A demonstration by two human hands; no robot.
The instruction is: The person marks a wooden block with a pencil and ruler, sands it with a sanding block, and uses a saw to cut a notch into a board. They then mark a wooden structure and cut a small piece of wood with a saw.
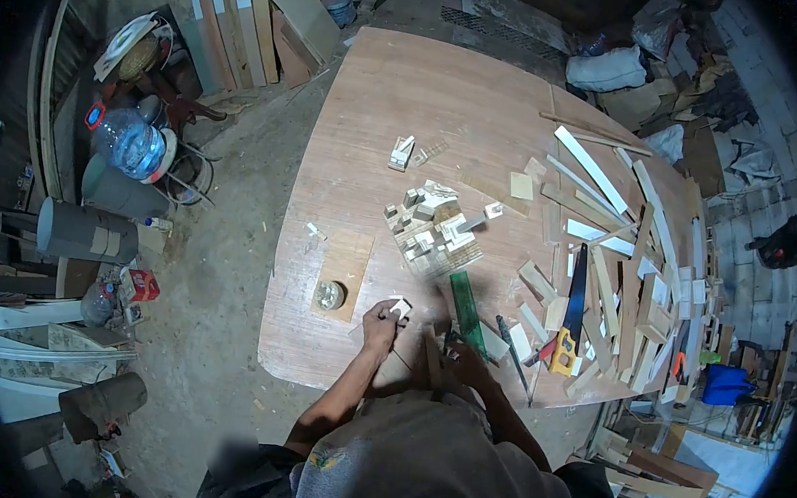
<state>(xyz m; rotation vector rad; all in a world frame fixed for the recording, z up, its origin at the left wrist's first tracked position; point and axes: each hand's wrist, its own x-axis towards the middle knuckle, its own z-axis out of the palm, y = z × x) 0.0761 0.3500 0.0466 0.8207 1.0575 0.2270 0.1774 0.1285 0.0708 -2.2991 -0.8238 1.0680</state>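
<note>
Near the front edge of the table, my left hand point(379, 326) is closed on a small pale wooden piece point(400, 308). To its right, my right hand point(467, 363) is low over the edge, its fingers curled around something dark that I cannot make out. A green ruler point(468, 313) lies just beyond the right hand. Farther forward stands a model of small wooden blocks point(434, 228) on a tiled-looking base. A jar point(329, 295) sits on a thin wooden board point(348, 260) left of my left hand.
A handsaw point(574, 305) with a yellow handle lies at right among many wood strips point(602, 271). Two small block pieces point(402, 153) are beyond the model. A large water bottle point(129, 141) stands off the table at left. Boards point(238, 34) lean at the back.
</note>
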